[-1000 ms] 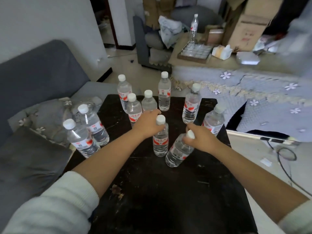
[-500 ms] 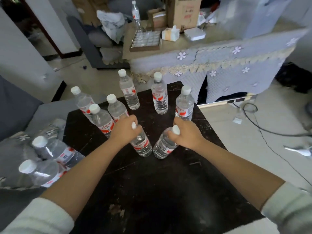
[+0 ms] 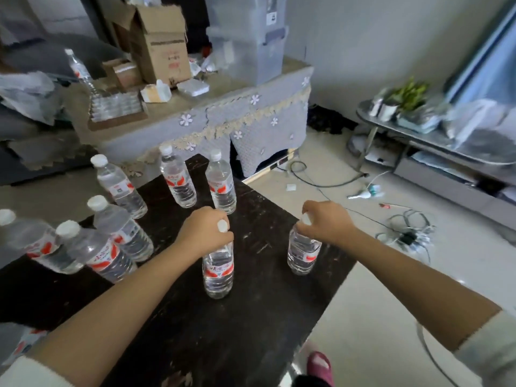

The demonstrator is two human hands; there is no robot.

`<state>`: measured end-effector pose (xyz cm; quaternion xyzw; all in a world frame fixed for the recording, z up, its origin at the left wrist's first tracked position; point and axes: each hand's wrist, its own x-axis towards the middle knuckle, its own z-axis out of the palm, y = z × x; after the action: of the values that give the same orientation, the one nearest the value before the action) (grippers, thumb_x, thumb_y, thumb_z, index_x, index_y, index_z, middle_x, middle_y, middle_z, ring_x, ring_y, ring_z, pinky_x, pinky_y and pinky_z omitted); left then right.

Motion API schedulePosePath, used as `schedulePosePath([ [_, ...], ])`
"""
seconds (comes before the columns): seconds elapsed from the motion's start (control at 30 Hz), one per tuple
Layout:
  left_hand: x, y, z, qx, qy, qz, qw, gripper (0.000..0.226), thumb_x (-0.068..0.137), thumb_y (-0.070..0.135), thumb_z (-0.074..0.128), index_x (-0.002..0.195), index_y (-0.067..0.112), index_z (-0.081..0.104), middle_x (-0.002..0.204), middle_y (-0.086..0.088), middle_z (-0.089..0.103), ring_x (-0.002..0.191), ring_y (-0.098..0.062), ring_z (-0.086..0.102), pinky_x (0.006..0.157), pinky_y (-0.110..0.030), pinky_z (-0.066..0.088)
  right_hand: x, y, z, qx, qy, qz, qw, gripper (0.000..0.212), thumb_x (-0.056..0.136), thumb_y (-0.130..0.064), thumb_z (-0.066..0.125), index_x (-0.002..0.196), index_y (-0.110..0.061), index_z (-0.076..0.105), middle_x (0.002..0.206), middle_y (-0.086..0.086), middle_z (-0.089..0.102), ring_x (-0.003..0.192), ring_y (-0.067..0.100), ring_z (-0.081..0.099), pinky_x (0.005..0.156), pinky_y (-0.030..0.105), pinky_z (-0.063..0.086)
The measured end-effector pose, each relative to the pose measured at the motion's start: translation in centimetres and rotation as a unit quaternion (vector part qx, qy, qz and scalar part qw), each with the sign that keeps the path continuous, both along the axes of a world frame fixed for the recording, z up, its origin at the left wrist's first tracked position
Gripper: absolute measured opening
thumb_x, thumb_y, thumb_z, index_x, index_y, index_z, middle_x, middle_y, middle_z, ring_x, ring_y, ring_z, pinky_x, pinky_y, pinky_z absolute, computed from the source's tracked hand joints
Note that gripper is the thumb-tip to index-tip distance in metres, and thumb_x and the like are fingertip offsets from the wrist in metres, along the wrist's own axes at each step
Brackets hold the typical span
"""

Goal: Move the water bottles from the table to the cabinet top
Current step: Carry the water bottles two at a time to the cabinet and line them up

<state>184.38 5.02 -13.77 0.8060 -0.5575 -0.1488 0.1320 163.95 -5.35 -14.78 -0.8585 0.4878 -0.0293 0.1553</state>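
Each hand grips a clear water bottle with a white cap and red label by its neck. My left hand (image 3: 205, 233) holds one bottle (image 3: 218, 270) over the middle of the dark table (image 3: 251, 311). My right hand (image 3: 326, 223) holds another bottle (image 3: 303, 252) near the table's right edge. Both held bottles hang roughly upright. Several more bottles (image 3: 178, 177) stand on the table behind and to the left. The cabinet top (image 3: 178, 113), draped in a grey flowered cloth, lies beyond the table.
On the cabinet top stand one bottle (image 3: 76, 64), a tray of glasses (image 3: 117, 107), cardboard boxes (image 3: 159, 43) and a plastic bin (image 3: 251, 37). Cables (image 3: 405, 233) lie on the floor to the right. A metal stand (image 3: 435, 135) holds a plant. A pink slipper (image 3: 319, 365) shows below.
The view has swung right toward the cabinet and floor. Both hands have lifted their bottles upright and carried them right; the right-hand bottle, tilted before, now hangs near the table's right edge.
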Motion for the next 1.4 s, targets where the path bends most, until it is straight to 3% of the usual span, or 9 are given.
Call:
schedulePosePath([
  [0.13, -6.4, -3.4, 0.4, -0.015, 0.022, -0.106, 0.994, 0.017, 0.08, 0.021, 0.066, 0.092, 0.008, 0.068, 0.093, -0.004, 0.059, 0.096, -0.022, 0.06, 0.074, -0.027, 0.042, -7.4, 0.2, 1.3, 0.001, 0.031, -0.117, 0.993, 0.042, 0.085, -0.037, 0.056, 0.118, -0.01, 0.055, 0.114, 0.015, 0.063, 0.107, 0.032, 0.058, 0.081, 0.032, 0.046],
  [0.23, -11.5, -6.2, 0.3, -0.021, 0.05, -0.158, 0.986, 0.018, 0.078, 0.019, 0.068, 0.088, 0.005, 0.067, 0.088, -0.002, 0.057, 0.085, -0.018, 0.055, 0.059, -0.023, 0.037, -12.8, 0.3, 1.5, -0.004, 0.015, -0.208, 0.978, 0.039, 0.083, -0.035, 0.058, 0.11, -0.008, 0.058, 0.111, 0.015, 0.064, 0.105, 0.032, 0.058, 0.072, 0.03, 0.041],
  [0.47, -27.3, -13.0, 0.7, -0.016, 0.089, -0.27, 0.959, 0.023, 0.075, 0.015, 0.069, 0.062, 0.016, 0.05, 0.079, -0.004, 0.057, 0.077, -0.02, 0.053, 0.059, -0.022, 0.037, -28.1, 0.8, 1.2, 0.02, -0.051, -0.37, 0.928, 0.036, 0.082, -0.034, 0.061, 0.11, -0.012, 0.061, 0.108, 0.011, 0.065, 0.105, 0.03, 0.059, 0.07, 0.026, 0.037],
  [0.57, -34.7, -15.6, 0.3, -0.001, 0.083, -0.302, 0.95, 0.015, 0.074, 0.016, 0.07, 0.067, 0.015, 0.057, 0.083, -0.009, 0.063, 0.079, -0.023, 0.055, 0.066, -0.027, 0.043, -35.2, 0.8, 0.7, 0.037, -0.043, -0.389, 0.92, 0.035, 0.079, -0.032, 0.063, 0.109, -0.014, 0.061, 0.11, 0.01, 0.066, 0.103, 0.029, 0.06, 0.069, 0.026, 0.037],
  [0.73, -46.5, -18.4, -0.1, 0.003, 0.092, -0.357, 0.93, 0.026, 0.075, 0.019, 0.071, 0.059, 0.025, 0.051, 0.08, -0.002, 0.058, 0.076, -0.018, 0.052, 0.051, -0.014, 0.032, -46.0, 0.6, -0.1, 0.061, -0.018, -0.431, 0.9, 0.035, 0.078, -0.034, 0.064, 0.106, -0.013, 0.06, 0.102, 0.009, 0.063, 0.085, 0.024, 0.051, 0.067, 0.027, 0.039],
  [0.97, -62.0, -22.3, -0.5, 0.003, 0.117, -0.395, 0.911, 0.011, 0.072, 0.022, 0.072, 0.071, 0.015, 0.063, 0.073, 0.0, 0.058, 0.067, -0.017, 0.051, 0.048, -0.015, 0.033, -59.3, -1.3, -0.1, 0.053, -0.023, -0.493, 0.868, 0.039, 0.079, -0.034, 0.064, 0.11, -0.011, 0.059, 0.102, 0.008, 0.063, 0.083, 0.021, 0.05, 0.068, 0.027, 0.041],
  [1.1, -69.8, -25.1, -0.8, 0.013, 0.098, -0.44, 0.893, 0.012, 0.073, 0.021, 0.072, 0.074, 0.014, 0.063, 0.081, -0.005, 0.061, 0.077, -0.021, 0.054, 0.057, -0.021, 0.037, -66.3, -3.0, -0.1, 0.046, -0.085, -0.539, 0.837, 0.038, 0.08, -0.034, 0.066, 0.106, -0.008, 0.061, 0.109, 0.01, 0.064, 0.083, 0.02, 0.046, 0.068, 0.026, 0.037],
  [1.2, -75.2, -27.6, -0.9, 0.026, 0.084, -0.474, 0.876, 0.01, 0.075, 0.019, 0.071, 0.075, 0.013, 0.063, 0.081, -0.005, 0.061, 0.077, -0.021, 0.054, 0.059, -0.022, 0.038, -70.8, -4.7, -0.2, 0.042, -0.112, -0.555, 0.823, 0.04, 0.081, -0.036, 0.066, 0.106, -0.006, 0.061, 0.099, 0.009, 0.06, 0.083, 0.02, 0.046, 0.069, 0.026, 0.036],
  [1.4, -85.9, -34.1, -1.3, 0.045, 0.074, -0.539, 0.838, 0.013, 0.074, 0.018, 0.071, 0.072, 0.017, 0.059, 0.084, -0.001, 0.06, 0.082, -0.019, 0.054, 0.069, -0.024, 0.04, -80.3, -10.1, -0.5, 0.04, -0.096, -0.583, 0.806, 0.038, 0.079, -0.034, 0.068, 0.102, -0.005, 0.061, 0.089, 0.003, 0.05, 0.083, 0.02, 0.045, 0.068, 0.026, 0.035],
])
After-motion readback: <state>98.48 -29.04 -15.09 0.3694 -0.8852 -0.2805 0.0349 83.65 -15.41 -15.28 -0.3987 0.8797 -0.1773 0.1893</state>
